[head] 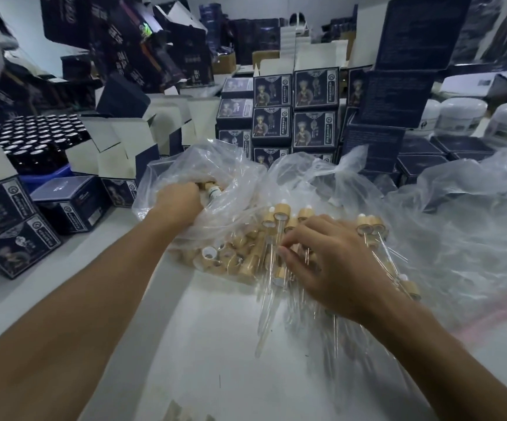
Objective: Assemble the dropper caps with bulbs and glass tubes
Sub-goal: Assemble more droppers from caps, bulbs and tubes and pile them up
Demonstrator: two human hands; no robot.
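My left hand point(182, 199) reaches into the clear plastic bag point(203, 165), fingers curled around a bamboo dropper cap point(212, 189). Beside the bag, my right hand point(328, 262) pinches glass tubes point(268, 287) from the pile, ready for fitting.

Tan wooden caps point(247, 262), clear bag point(203, 165), navy printed boxes point(272, 91).

Crinkled glossy clear plastic bag point(215, 165), matt wood-look caps point(247, 265), clear glass tubes point(265, 299)
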